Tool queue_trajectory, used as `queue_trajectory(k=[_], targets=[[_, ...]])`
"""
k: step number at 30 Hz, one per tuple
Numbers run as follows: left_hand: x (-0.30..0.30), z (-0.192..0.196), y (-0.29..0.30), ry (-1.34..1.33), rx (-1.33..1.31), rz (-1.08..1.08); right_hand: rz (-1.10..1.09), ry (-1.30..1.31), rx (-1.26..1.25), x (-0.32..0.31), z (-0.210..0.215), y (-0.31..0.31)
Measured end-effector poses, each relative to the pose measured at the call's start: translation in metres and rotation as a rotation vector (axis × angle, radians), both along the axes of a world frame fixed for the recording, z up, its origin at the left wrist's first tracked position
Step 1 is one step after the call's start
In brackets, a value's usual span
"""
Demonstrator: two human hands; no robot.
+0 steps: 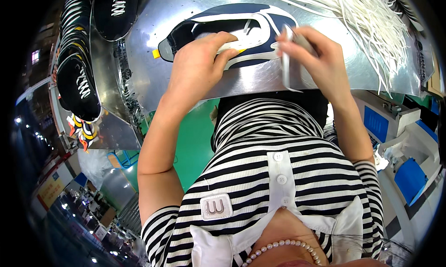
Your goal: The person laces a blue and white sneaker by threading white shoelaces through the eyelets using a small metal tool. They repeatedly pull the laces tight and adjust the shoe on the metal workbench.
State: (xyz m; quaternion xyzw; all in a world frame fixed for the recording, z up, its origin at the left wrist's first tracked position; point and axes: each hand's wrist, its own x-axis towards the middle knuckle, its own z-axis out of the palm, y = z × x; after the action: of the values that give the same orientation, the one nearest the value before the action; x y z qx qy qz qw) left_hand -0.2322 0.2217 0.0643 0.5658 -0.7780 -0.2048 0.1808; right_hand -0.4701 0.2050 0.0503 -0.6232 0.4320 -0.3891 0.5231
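A navy shoe upper [237,10] with white trim lies on its side across the metal table. A small yellow tab sticks out at its left end. My left hand [197,62] reaches over its near edge, thumb and fingers closed on the white rim of the opening. To the right, my right hand [320,53] pinches a white shoelace [286,67] beside the upper's eyelet end; motion smears its fingertips. One end of the lace dangles toward the table's near edge. Whether the lace passes through an eyelet is too blurred to tell.
Loose white laces [367,20] lie heaped at the table's far right. Black shoes with white laces [81,88] form a row along the left, and another black shoe [116,11] lies nearer. The metal table [223,85] ends just before my body. A grey-and-blue machine [399,132] stands right.
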Motion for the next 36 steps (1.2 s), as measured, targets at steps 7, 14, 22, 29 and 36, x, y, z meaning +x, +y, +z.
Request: queue_trajectory(k=[7,14,22,29,36], targets=[[-0.030,0.026,-0.015,-0.080,-0.120,-0.112,-0.013,-0.215,0.012,0.027,-0.011,-0.054],[-0.041,-0.003,-0.034,-0.175,0.076,0.073,-0.195,-0.236,0.072,0.029,-0.018,-0.061],[-0.044,-0.029,-0.036,-0.138,-0.249,0.072,-0.017,0.132,0.060,-0.006,-0.024,0.005],[-0.044,-0.031,-0.037,-0.111,-0.266,0.076,-0.018,0.204,-0.057,-0.005,-0.028,0.001],[-0.038,-0.013,-0.043,0.070,0.260,0.060,0.004,0.335,-0.080,-0.001,-0.033,-0.005]])
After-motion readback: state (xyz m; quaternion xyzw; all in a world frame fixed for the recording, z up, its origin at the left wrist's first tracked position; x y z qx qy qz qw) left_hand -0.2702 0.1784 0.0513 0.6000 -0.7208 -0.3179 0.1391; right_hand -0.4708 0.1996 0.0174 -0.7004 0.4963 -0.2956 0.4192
